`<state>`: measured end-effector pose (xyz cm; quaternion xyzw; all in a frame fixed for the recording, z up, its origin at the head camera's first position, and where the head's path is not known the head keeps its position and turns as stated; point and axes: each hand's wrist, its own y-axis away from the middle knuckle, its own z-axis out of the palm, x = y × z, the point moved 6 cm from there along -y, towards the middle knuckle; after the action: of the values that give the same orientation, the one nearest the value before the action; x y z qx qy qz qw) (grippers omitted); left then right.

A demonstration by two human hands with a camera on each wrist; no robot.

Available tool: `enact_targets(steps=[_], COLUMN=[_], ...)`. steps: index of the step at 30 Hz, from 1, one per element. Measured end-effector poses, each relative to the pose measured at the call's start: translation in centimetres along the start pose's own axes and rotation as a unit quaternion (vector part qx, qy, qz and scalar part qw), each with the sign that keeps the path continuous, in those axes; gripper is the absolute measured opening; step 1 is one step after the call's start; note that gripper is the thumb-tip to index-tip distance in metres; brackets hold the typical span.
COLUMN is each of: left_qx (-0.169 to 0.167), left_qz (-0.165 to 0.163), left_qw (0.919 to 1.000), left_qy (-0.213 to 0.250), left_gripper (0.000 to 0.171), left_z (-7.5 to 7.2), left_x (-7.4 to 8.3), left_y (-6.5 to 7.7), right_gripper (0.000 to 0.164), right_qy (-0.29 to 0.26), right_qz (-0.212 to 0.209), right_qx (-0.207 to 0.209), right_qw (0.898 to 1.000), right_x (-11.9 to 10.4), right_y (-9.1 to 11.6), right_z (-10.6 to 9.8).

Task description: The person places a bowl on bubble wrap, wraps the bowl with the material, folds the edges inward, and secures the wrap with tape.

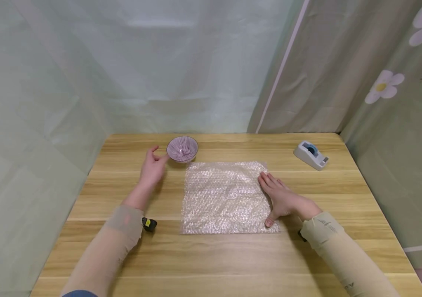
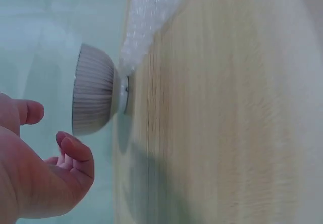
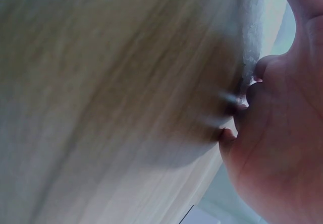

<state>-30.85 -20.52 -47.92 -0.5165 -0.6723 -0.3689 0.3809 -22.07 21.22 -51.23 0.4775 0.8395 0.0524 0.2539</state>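
Observation:
A small purple-and-white striped bowl (image 1: 182,149) stands upright near the table's far edge, just behind the bubble wrap's far left corner. My left hand (image 1: 153,167) is at the bowl's left side, thumb and fingers apart. In the left wrist view the bowl (image 2: 93,90) shows side-on beyond the fingertips (image 2: 75,148); whether they touch its rim I cannot tell. A sheet of clear bubble wrap (image 1: 225,198) lies flat in the middle. My right hand (image 1: 281,198) rests on its right edge with the fingers extended and the thumb spread toward the near corner.
A grey tape dispenser (image 1: 310,155) with a blue-cored roll stands at the far right of the wooden table (image 1: 229,264). Pale curtains (image 1: 196,74) hang behind the table and along both sides.

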Motion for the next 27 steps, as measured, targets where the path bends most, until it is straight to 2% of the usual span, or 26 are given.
enact_targets(steps=[6,9,13,18,27], left_qx=[-0.042,-0.055,-0.069,-0.089,-0.097], left_qz=[-0.023,-0.028,-0.041,-0.052,-0.053], left_qw=[0.9988,0.9981,0.9964,0.9932,0.9929], left_qy=[0.012,0.009,0.028,0.056,0.044], left_gripper=[0.078,0.075,0.07,0.066,0.057], left_z=[0.6,0.8,1.3,2.0,2.7], left_x=[-0.1,-0.2,-0.4,-0.6,-1.0], left_y=[-1.8,-2.5,-3.2,-3.6,-3.7], right_gripper=[0.159,0.159,0.159,0.159,0.159], right_qy=[0.004,0.006,0.005,0.002,0.01], right_qz=[0.004,0.004,0.003,0.002,0.0], right_qx=[0.0,-0.001,0.0,0.0,-0.003], right_qw=[1.0,1.0,1.0,1.0,1.0], right_x=[-0.1,-0.2,-0.2,-0.1,0.0], right_y=[-0.1,-0.1,-0.1,0.0,0.0], right_z=[-0.2,-0.3,-0.4,-0.4,-0.1])
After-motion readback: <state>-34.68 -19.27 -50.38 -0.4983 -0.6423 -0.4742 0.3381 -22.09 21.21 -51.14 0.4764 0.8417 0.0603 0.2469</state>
